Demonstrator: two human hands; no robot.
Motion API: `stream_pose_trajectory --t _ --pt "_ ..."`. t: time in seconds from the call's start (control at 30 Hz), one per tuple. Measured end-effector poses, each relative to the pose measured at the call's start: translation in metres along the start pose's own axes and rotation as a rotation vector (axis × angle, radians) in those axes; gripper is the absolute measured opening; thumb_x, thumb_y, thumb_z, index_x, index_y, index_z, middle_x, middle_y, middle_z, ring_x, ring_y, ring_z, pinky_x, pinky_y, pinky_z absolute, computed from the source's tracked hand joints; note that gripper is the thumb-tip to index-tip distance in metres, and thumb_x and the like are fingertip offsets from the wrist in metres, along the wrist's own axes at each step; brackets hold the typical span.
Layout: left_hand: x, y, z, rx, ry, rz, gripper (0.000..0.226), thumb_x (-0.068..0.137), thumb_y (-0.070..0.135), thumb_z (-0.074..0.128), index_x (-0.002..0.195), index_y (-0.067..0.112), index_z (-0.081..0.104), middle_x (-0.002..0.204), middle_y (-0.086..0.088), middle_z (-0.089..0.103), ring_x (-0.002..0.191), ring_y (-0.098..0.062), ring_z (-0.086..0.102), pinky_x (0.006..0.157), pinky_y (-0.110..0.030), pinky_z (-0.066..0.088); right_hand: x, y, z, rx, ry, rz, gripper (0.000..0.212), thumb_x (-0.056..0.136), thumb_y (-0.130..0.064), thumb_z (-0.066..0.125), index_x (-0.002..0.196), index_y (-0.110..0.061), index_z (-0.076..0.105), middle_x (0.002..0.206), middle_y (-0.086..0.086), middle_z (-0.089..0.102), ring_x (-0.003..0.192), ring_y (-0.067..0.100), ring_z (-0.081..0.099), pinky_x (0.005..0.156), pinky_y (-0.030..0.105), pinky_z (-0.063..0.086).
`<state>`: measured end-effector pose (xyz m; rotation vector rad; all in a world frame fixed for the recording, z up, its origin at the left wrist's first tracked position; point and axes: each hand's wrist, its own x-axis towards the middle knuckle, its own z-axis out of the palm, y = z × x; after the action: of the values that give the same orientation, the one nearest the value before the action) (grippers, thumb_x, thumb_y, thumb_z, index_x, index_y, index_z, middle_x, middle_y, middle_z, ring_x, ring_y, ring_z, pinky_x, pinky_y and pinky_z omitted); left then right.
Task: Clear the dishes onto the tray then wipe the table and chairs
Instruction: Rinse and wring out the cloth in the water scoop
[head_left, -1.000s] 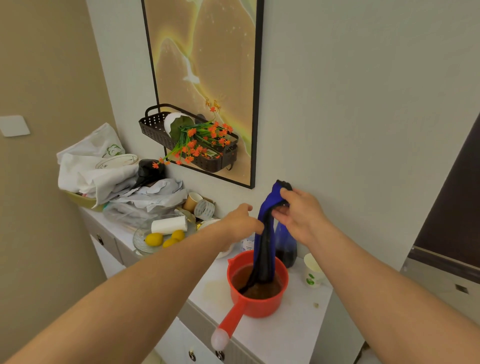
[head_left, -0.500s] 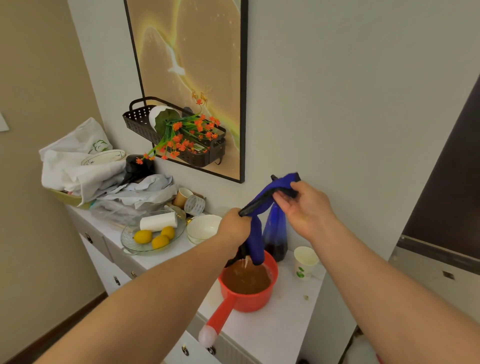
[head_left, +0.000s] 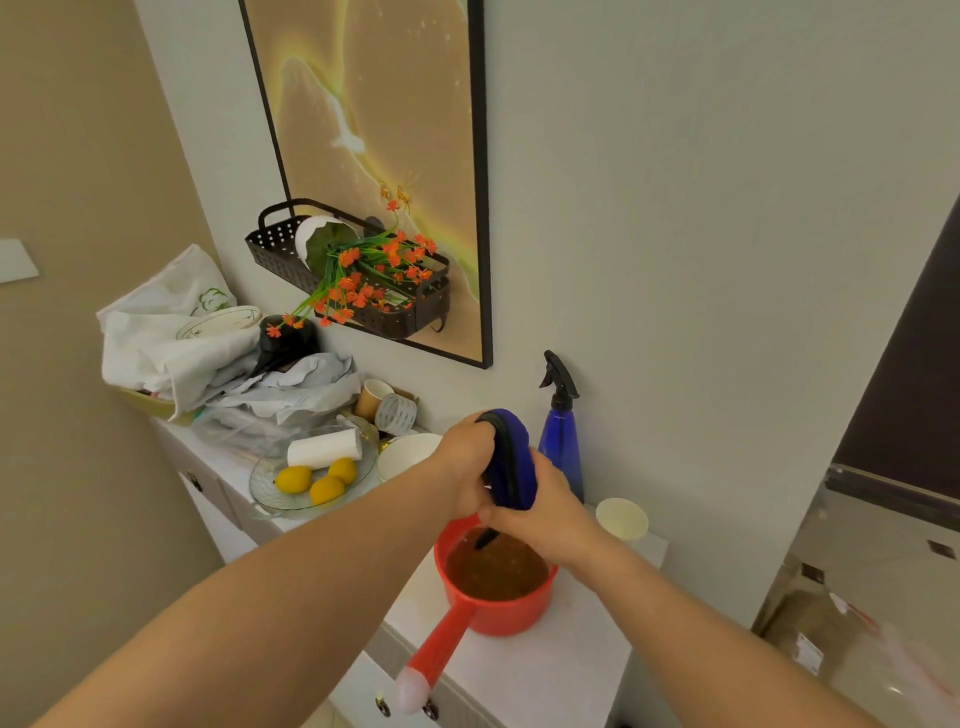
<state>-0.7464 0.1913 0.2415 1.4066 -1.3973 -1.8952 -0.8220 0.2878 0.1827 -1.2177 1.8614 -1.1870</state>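
Above the red ladle (head_left: 493, 587) of brown water, my left hand (head_left: 462, 467) and right hand (head_left: 545, 512) both clench the blue cloth (head_left: 511, 462), now bunched into a tight roll rather than stretched out as half a second ago. At 1 o'clock from it stands the blue spray bottle (head_left: 561, 441). My hands hide most of the cloth; only a dark tip dangles below.

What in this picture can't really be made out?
- Head view: most of the blue cloth is hidden inside the left hand and right hand.
- The bottom of the red ladle is hidden by brown water.
- What lies under the white bags is covered.
- The grey cabinet on the right is cut off by the edge and blurred.
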Motion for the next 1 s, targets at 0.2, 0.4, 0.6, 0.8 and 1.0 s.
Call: stream_pose_trajectory --t 0.2,0.4,0.6,0.8,1.0 --pt "0.0 -0.006 -0.012 0.08 -0.094 0.125 0.021 0.101 0.012 0.049 0.119 0.016 0.06 0.118 -0.015 0.064 0.112 -0.031 0.062 0.099 -0.048 0.055 0.014 0.01 0.005 0.288 -0.02 0.06 0.075 0.075 -0.018 0.087 0.133 -0.043 0.046 0.116 -0.01 0.066 0.106 0.012 0.065 0.086 0.035 0.06" --pt "0.0 0.007 -0.042 0.523 -0.338 0.21 0.071 0.093 0.004 0.063 0.15 0.038 0.039 0.138 0.001 0.047 0.121 -0.028 0.054 0.092 -0.047 0.059 0.028 0.02 -0.007 0.487 -0.134 0.225 0.036 0.083 -0.003 0.074 0.117 -0.016 0.071 0.101 0.019 0.072 0.089 0.027 0.066 0.08 0.039 0.059" --pt "0.007 0.003 -0.052 0.573 -0.29 0.292 0.037 0.101 0.043 0.056 0.134 0.027 0.059 0.116 0.0 0.064 0.102 -0.021 0.067 0.084 -0.038 0.063 0.032 0.007 -0.023 0.344 -0.252 0.13 0.027 0.084 -0.006 0.075 0.108 -0.017 0.075 0.089 0.014 0.073 0.081 0.021 0.069 0.079 0.034 0.058" --pt "0.02 -0.002 -0.043 0.743 -0.119 0.282 0.041 0.1 0.056 0.048 0.108 0.019 0.064 0.08 -0.007 0.064 0.061 -0.016 0.058 0.061 -0.025 0.056 0.029 -0.001 -0.025 -0.35 -0.197 -0.14 0.019 0.09 -0.021 0.068 0.106 -0.029 0.061 0.086 -0.001 0.068 0.079 0.013 0.066 0.074 0.03 0.058" --pt "0.026 -0.008 -0.028 0.584 -0.07 0.051 0.04 0.099 0.05 0.056 0.105 0.011 0.063 0.07 -0.005 0.059 0.045 -0.01 0.048 0.046 -0.018 0.048 0.026 0.015 -0.022 -0.62 -0.095 -0.191 0.042 0.094 -0.03 0.062 0.133 -0.026 0.047 0.11 -0.001 0.067 0.092 0.017 0.065 0.081 0.034 0.056"
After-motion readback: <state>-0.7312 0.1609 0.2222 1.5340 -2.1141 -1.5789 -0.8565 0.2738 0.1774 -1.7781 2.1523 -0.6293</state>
